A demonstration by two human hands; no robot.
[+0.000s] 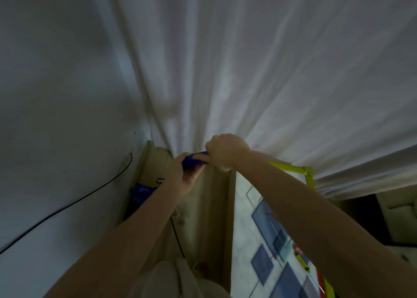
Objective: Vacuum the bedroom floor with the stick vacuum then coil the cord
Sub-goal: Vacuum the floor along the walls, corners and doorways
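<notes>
Both hands are meeting just below the centre of the head view, gripping the blue vacuum handle (195,159). The left hand (184,176) is coming in from seven o'clock, its fingers (178,162) curling around the handle's left end. The right hand (223,150) is reaching in from four o'clock, its fingers folding tightly over the handle's right end, so the handle is lying nearly level between the two hands. At eight o'clock of the left hand, a blue vacuum body (141,196) is showing partly behind the left forearm, close to the pale wall (56,94); it is too dim to tell its details. A black cord (67,205) is running along the wall from the lower left edge up toward nine o'clock of the hands, and another black stretch is dropping at six o'clock beside the left forearm. A white curtain (248,61) is hanging across twelve to three o'clock. At five o'clock a pale surface with blue rectangles (261,264) is lying blurred, edged by a yellow strip (291,168).
</notes>
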